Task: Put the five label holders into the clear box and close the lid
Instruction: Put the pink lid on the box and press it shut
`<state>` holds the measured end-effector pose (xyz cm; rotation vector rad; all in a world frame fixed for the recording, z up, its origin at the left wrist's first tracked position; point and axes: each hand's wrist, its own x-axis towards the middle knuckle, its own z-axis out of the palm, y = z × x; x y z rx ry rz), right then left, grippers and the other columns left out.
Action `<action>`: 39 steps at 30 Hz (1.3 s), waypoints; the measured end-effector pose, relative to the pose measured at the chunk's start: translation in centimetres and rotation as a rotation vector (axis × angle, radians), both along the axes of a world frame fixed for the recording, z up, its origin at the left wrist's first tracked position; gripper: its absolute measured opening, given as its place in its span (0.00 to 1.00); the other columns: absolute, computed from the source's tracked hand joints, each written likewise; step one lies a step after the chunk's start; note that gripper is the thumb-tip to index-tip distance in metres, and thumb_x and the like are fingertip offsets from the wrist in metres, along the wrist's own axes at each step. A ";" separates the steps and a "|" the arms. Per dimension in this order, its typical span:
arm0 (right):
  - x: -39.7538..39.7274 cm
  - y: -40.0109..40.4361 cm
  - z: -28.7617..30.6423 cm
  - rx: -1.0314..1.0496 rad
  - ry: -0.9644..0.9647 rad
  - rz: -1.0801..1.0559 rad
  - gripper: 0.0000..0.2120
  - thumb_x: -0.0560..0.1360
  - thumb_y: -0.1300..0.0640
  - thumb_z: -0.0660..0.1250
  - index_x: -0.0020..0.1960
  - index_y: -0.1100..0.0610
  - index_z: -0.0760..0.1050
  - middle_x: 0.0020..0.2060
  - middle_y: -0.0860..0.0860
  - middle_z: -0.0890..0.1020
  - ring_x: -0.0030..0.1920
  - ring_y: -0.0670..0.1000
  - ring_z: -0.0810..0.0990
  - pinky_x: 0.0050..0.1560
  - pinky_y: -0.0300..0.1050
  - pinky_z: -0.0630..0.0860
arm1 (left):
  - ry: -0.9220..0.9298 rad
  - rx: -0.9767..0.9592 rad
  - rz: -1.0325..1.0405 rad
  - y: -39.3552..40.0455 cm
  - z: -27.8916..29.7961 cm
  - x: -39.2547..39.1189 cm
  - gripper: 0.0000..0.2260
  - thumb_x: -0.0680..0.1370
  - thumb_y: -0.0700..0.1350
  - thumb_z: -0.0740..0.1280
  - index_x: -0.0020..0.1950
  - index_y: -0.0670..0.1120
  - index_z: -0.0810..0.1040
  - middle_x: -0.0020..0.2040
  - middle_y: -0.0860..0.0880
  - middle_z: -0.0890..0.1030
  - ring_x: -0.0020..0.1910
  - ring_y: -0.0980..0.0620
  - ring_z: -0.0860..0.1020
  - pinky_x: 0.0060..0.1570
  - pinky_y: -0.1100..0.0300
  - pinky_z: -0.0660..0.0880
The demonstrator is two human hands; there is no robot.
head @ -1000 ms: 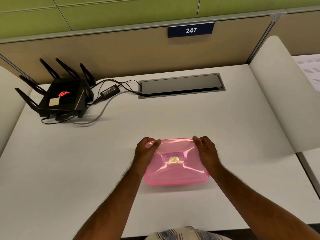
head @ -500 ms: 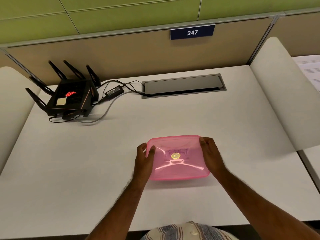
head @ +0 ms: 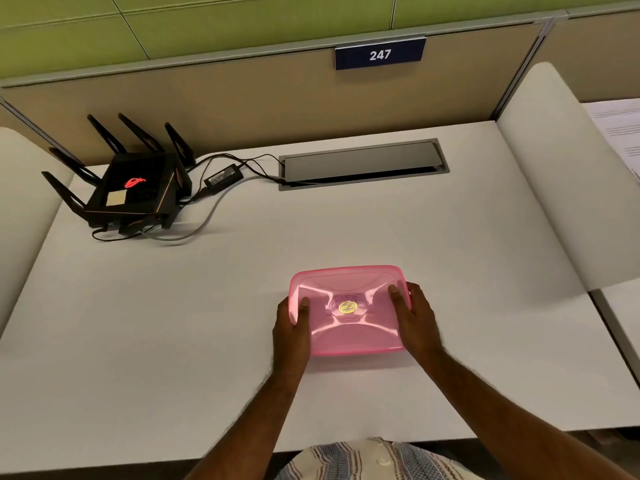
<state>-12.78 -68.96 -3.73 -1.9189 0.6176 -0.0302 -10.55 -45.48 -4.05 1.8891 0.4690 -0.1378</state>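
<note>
A box with a translucent pink lid (head: 349,327) sits on the white desk (head: 242,306) in front of me, a round gold sticker at the lid's middle. My left hand (head: 292,332) grips the box's left side with the thumb pressed on the lid. My right hand (head: 414,322) holds the right side, thumb also on top. The lid lies flat over the box. No label holders show; the pink lid hides whatever is inside.
A black router (head: 133,192) with several antennas stands at the back left, with a power brick (head: 223,176) and cables running to a grey cable hatch (head: 363,164). Low white dividers (head: 554,188) flank the desk. Papers (head: 620,129) lie far right.
Both hands slid from the lid's far corners down to its left and right sides. The lid now looks flatter on the box.
</note>
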 end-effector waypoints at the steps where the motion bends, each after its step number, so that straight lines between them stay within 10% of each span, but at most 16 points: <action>1: -0.1 0.0 -0.1 -0.011 0.000 0.000 0.20 0.77 0.30 0.57 0.56 0.44 0.74 0.46 0.40 0.82 0.48 0.38 0.80 0.42 0.36 0.72 | 0.001 0.002 0.004 0.0 0.0 -0.1 0.14 0.78 0.66 0.62 0.60 0.63 0.75 0.50 0.65 0.81 0.50 0.68 0.79 0.43 0.69 0.72; 25: -0.3 -0.2 -0.5 -0.171 -0.050 0.006 0.19 0.80 0.32 0.55 0.57 0.44 0.75 0.46 0.34 0.81 0.48 0.34 0.79 0.42 0.33 0.71 | -0.047 0.081 0.039 0.0 -0.7 -0.3 0.15 0.77 0.62 0.65 0.60 0.58 0.79 0.51 0.62 0.83 0.50 0.67 0.79 0.45 0.71 0.73; 39: -0.2 -0.1 -0.6 -0.184 -0.019 0.035 0.23 0.77 0.30 0.53 0.62 0.43 0.70 0.48 0.43 0.83 0.46 0.50 0.81 0.47 0.48 0.77 | -0.068 0.068 0.051 -0.2 -0.5 -0.2 0.17 0.77 0.66 0.65 0.61 0.59 0.77 0.50 0.65 0.82 0.50 0.69 0.79 0.45 0.69 0.74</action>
